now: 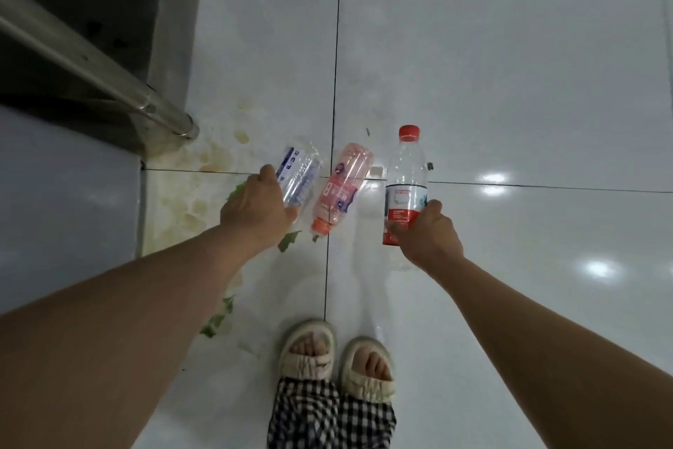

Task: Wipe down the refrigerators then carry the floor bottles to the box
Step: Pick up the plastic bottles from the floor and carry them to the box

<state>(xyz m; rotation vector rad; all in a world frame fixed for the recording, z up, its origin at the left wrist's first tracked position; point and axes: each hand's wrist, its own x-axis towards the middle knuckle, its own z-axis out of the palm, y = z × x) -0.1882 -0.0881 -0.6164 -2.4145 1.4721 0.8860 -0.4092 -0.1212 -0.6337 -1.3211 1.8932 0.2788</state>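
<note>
Steel rail (pixel 91 62) at far left, over stained white tile floor (pixel 510 84). Left hand (pixel 256 210) clenched round clear blue-label bottle (pixel 298 175), base pointing away. Pink bottle (pixel 340 186) just beside, orange cap toward feet; whether held or lying on tile, unclear. Right hand (pixel 424 233) gripping red-cap bottle (pixel 405 179) by lower label, cap pointing away. Sandalled feet (pixel 337 357) below.

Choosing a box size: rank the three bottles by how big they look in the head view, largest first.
1. Red-capped bottle, in the right hand: looks longest.
2. Pink bottle.
3. Blue-labelled bottle, partly covered by the left hand.

The last two look alike; their order is unsure.
</note>
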